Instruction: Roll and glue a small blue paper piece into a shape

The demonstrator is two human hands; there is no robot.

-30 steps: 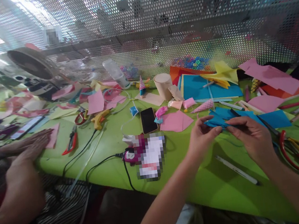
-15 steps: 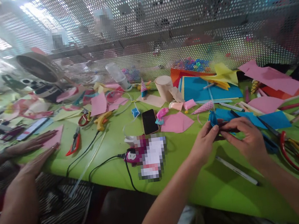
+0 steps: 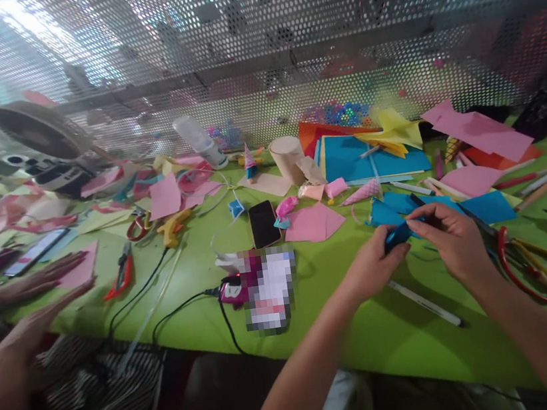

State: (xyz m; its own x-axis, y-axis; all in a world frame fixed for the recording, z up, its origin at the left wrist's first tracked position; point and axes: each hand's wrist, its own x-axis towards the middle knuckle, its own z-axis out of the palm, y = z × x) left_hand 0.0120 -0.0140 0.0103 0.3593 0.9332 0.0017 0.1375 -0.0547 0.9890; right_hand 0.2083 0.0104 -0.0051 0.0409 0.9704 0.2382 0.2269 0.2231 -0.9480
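Observation:
My left hand [image 3: 374, 262] is closed around a small dark blue folded piece [image 3: 396, 236], perhaps felt or paper. The fingertips of my right hand [image 3: 446, 233] pinch at its right end, and what they grip there is partly hidden. Both hands are just above the green table [image 3: 370, 327]. Behind them lie blue sheets [image 3: 492, 205]. A white pen [image 3: 427, 304] rests below my hands. To the right are large scissors with red and yellow handles [image 3: 536, 268].
Left of my hands sit a phone with a blurred screen [image 3: 271, 293], a black phone [image 3: 264, 224] and a yellow glue gun [image 3: 174, 228] with its cord. A co-worker's hands [image 3: 36, 283] press near pink sheet material [image 3: 80, 265]. A perforated screen [image 3: 253, 53] stands behind.
The blue piece has turned from upright to lying tilted in my left hand. My right fingers have shifted to its upper right end. The view has swung slightly right.

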